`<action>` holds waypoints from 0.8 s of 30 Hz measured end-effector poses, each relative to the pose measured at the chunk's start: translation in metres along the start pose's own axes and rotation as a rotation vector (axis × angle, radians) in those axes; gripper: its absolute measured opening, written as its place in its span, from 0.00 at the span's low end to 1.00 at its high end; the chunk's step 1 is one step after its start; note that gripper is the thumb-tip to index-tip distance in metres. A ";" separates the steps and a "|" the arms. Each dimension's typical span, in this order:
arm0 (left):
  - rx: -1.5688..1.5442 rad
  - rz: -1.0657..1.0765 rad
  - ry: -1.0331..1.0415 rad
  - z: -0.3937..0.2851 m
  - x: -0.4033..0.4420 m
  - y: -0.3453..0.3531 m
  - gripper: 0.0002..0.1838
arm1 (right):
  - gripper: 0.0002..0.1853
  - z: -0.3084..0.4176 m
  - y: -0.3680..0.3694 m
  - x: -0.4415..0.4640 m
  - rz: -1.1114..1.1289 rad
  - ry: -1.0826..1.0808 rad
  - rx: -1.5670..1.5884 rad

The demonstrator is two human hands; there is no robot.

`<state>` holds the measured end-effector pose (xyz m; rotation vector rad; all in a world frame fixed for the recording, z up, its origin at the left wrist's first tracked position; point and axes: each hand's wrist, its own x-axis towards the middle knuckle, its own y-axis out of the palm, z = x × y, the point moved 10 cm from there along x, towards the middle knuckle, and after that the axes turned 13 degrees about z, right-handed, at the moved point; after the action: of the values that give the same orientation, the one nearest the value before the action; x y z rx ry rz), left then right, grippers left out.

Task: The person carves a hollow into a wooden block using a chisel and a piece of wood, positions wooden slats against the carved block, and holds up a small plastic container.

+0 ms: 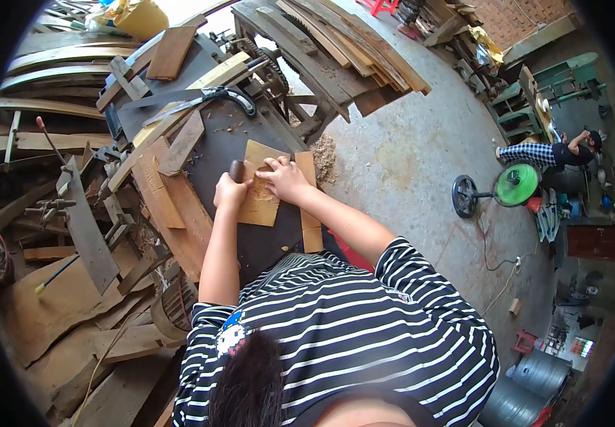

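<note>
A light brown board (261, 212) lies on the dark bench top (230, 135), with wood shavings on its middle. My left hand (232, 191) is closed around a dark rounded handle (236, 169) at the board's left edge; the rest of that tool is hidden. Across the board's upper right part rests my right hand (284, 179), its fingers bent toward the shavings; whether they hold anything is hidden. Just right of the board, a narrow wooden strip (310, 222) lies under my right forearm.
Beyond my hands lie a black-handled saw (236, 96) and a wooden offcut (182, 144). Long planks (350, 43) are stacked on a machine ahead. Scrap wood (58, 292) fills the left side. A person (571, 153) is at the far right, near a green fan (516, 185).
</note>
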<state>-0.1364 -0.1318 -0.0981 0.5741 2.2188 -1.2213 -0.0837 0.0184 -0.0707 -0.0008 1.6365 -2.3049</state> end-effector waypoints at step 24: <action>-0.018 -0.017 -0.004 0.000 -0.004 -0.002 0.31 | 0.11 -0.008 -0.004 0.005 -0.041 -0.217 0.326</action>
<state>-0.1344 -0.1333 -0.0946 0.5463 2.2333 -1.2088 -0.0907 0.0261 -0.0707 -0.2052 1.1560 -2.4766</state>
